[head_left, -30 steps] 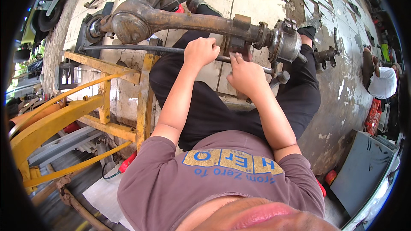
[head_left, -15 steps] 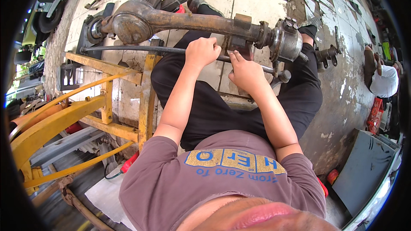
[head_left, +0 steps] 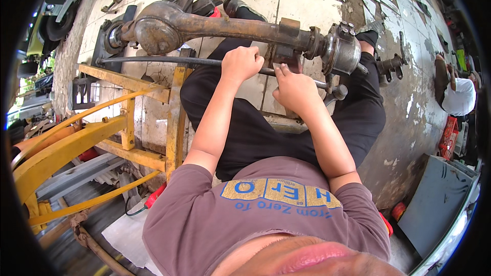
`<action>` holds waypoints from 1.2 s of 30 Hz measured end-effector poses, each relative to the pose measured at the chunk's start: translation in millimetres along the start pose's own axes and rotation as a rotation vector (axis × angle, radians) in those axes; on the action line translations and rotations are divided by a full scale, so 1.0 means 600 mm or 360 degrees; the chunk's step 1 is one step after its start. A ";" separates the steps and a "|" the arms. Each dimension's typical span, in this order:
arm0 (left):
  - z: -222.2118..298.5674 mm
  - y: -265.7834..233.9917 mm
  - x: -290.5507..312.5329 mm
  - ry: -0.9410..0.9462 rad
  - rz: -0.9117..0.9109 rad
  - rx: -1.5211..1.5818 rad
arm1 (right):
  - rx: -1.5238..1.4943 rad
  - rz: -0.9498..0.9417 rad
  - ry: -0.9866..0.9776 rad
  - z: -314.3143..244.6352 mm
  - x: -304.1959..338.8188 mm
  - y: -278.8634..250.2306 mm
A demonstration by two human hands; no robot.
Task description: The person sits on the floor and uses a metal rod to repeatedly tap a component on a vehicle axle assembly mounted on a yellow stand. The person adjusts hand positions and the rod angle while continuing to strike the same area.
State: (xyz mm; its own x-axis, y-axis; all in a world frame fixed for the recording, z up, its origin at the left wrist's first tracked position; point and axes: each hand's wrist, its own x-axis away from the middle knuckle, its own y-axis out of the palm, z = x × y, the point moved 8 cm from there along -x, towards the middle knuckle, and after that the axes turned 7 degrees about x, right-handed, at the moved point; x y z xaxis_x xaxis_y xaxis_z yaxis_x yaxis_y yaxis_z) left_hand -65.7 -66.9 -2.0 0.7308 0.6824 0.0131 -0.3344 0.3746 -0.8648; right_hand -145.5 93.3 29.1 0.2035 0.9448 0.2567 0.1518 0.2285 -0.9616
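Observation:
A long dark metal tie rod (head_left: 153, 59) runs crosswise in front of me, along the near side of a rusty axle housing (head_left: 220, 24). My left hand (head_left: 242, 64) is closed in a fist around the rod near its middle. To the right, my right hand (head_left: 295, 88) straddles the rod, two fingers reaching over it and the thumb on the near side. A small pale flat patch shows by these fingertips; I cannot tell what it is. The rod's thick joint end (head_left: 339, 91) sits beyond my right hand, below the hub (head_left: 343, 48).
A yellow metal frame (head_left: 176, 117) stands close on my left. My legs in black trousers (head_left: 358, 115) straddle the work on a tiled floor (head_left: 307, 0). A loose metal part (head_left: 393, 66) lies right of the hub. At right are a grey panel (head_left: 434, 204) and another person (head_left: 458, 96).
My right hand has shifted very slightly, its fingertips a touch nearer to me. The left hand keeps its place on the tie rod, and the axle housing has not moved.

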 end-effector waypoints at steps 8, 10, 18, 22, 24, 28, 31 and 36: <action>0.000 0.002 0.006 -0.0003 0.0014 0.0003 | 0.0069 0.0036 -0.0030 -0.013 0.018 0.003; 0.004 -0.003 0.000 0.0015 0.0047 0.0021 | 0.0015 0.0050 0.0022 -0.008 0.008 0.005; 0.000 0.001 0.006 0.0027 0.0018 0.0009 | 0.0006 0.0024 -0.0001 -0.003 0.004 0.012; 0.001 -0.001 -0.004 0.0048 0.0055 0.0052 | -0.0042 0.0018 -0.0008 -0.001 -0.002 0.015; -0.002 0.004 0.006 0.0003 -0.0015 0.0023 | -0.0053 0.0031 -0.0002 -0.001 0.000 0.012; -0.001 0.002 0.001 0.0003 -0.0003 0.0040 | -0.0073 0.0035 -0.0029 -0.004 -0.001 0.012; -0.003 0.004 0.006 -0.0005 -0.0048 0.0006 | -0.0064 -0.0020 -0.0043 -0.010 0.008 0.008; -0.002 0.005 0.006 0.0000 -0.0041 0.0014 | -0.0129 0.0068 -0.0005 -0.012 0.007 0.016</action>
State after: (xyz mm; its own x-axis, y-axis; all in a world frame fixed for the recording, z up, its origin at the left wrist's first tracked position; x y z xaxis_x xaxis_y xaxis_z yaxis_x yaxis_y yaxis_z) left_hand -63.3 -64.2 -5.3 0.7391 0.6727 0.0352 -0.3209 0.3975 -0.8597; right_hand -136.3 97.9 21.8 0.2087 0.9540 0.2151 0.2211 0.1683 -0.9606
